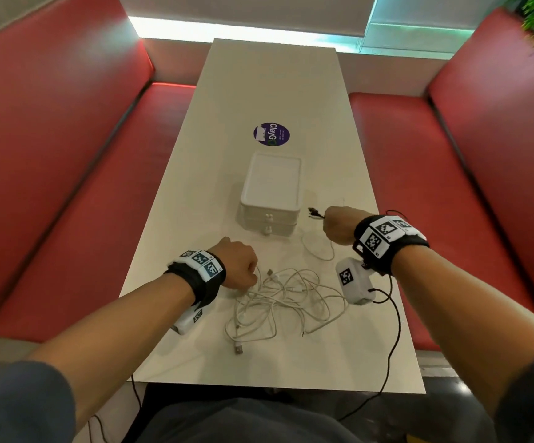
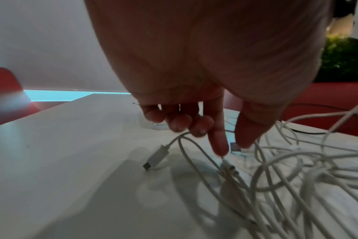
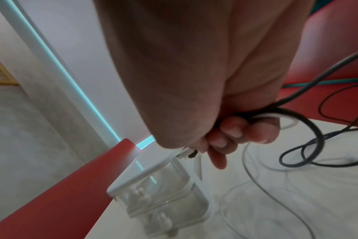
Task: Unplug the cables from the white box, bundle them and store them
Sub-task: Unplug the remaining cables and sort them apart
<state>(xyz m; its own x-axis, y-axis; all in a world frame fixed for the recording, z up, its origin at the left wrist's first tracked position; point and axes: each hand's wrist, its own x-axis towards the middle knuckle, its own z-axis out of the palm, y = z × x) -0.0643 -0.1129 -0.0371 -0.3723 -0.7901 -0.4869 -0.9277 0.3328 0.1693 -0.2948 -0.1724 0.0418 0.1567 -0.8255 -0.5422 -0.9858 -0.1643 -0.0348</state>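
Observation:
The white box (image 1: 270,193), a small unit of two drawers with knobs, stands mid-table; in the right wrist view the white box (image 3: 159,194) is below my fist. A loose tangle of white cables (image 1: 288,302) lies in front of it. My left hand (image 1: 253,276) rests at the tangle's left edge. In the left wrist view my left hand (image 2: 231,145) pinches a cable between index and thumb, and a white connector (image 2: 155,159) hangs beside it. My right hand (image 1: 328,223), right of the box, grips cable ends whose plugs (image 1: 315,213) stick out. My right hand (image 3: 225,137) holds white and dark strands.
The long white table (image 1: 259,78) carries a round purple sticker (image 1: 271,134) beyond the box. Red padded benches (image 1: 67,187) flank it on both sides. A thin black wire (image 1: 393,330) runs from my right wrist over the table's near edge.

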